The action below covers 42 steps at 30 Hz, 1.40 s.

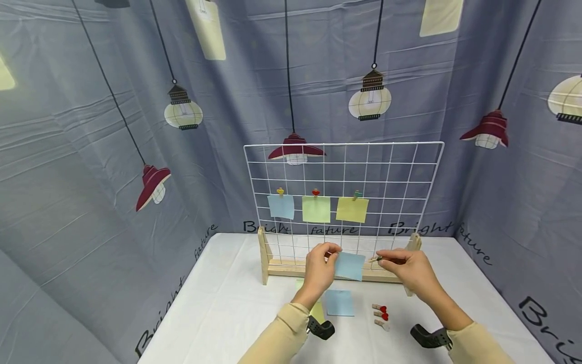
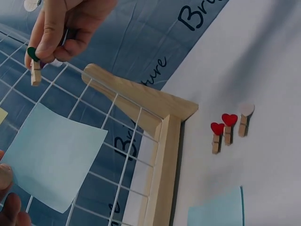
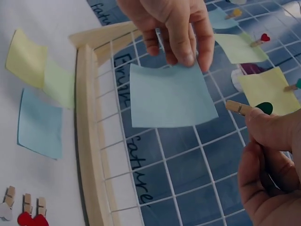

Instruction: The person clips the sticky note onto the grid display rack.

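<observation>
My left hand (image 1: 322, 267) pinches a blue sticky note (image 1: 349, 266) by its edge, in front of the lower part of a white wire grid (image 1: 344, 145). To the right of the note, my right hand (image 1: 411, 269) holds a small wooden clothespin (image 3: 239, 108) with a dark green heart (image 3: 265, 108) between thumb and fingers. In the right wrist view the clothespin's free end points toward the note, a short gap apart. Clipped in a row on the grid hang a blue note (image 1: 281, 207), a light green note (image 1: 316, 209) and a yellow note (image 1: 352, 210).
On the white table (image 1: 236, 303) lie a blue note pad (image 1: 340, 303), with yellow (image 3: 27, 59) and green notes (image 3: 59, 84) beside it. Three clothespins, two with red hearts (image 2: 229, 120) and one white (image 2: 246, 109), lie to the right. A wooden base (image 1: 286, 268) carries the grid.
</observation>
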Available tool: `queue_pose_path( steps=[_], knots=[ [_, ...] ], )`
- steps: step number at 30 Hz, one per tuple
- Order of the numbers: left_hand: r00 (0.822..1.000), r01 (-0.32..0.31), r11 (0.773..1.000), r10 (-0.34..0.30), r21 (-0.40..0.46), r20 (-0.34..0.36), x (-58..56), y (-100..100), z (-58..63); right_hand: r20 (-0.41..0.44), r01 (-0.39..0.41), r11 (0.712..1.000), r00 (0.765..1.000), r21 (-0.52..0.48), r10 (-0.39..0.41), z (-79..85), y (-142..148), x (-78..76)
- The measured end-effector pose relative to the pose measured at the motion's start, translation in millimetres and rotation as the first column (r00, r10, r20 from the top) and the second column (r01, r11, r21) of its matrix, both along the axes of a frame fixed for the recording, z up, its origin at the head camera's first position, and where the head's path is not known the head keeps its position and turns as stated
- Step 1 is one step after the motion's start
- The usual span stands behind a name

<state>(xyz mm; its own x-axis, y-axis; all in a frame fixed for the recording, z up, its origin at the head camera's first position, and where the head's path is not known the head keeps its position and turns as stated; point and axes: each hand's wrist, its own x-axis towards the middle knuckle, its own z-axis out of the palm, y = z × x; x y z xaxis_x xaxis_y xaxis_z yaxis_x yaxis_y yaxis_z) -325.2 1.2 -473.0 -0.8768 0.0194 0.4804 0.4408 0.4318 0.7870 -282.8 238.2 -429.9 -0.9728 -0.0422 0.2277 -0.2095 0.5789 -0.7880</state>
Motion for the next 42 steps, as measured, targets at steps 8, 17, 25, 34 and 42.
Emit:
queue_pose_path(
  steps=[8, 17, 25, 34, 42],
  knots=[
    [0.999, 0.040, 0.999, -0.041, -0.017, -0.030, -3.6, 19.5, 14.6, -0.012, 0.080, 0.995, 0.997, 0.058, -0.080, 16.0, 5.5, 1.8],
    [0.998, 0.043, 0.998, -0.045, -0.039, -0.035, -7.9, 35.8, 26.3, -0.106, 0.113, 0.989, 0.989, 0.100, -0.102, 29.9, 11.0, -0.8],
    [0.996, 0.050, 0.997, -0.053, -0.054, -0.070, -14.3, 49.2, 37.0, -0.183, 0.138, 0.984, 0.976, 0.114, -0.116, 40.9, 14.8, -2.4],
    [0.996, 0.046, 0.998, -0.048, -0.033, -0.081, -19.3, 62.6, 55.9, -0.220, 0.164, 0.981, 0.966, 0.103, -0.138, 58.2, 21.9, -7.7],
    [0.996, 0.029, 0.999, -0.028, 0.014, -0.080, -24.3, 73.7, 70.9, -0.254, 0.203, 0.972, 0.952, 0.116, -0.168, 71.4, 26.4, -13.9]
  ],
)
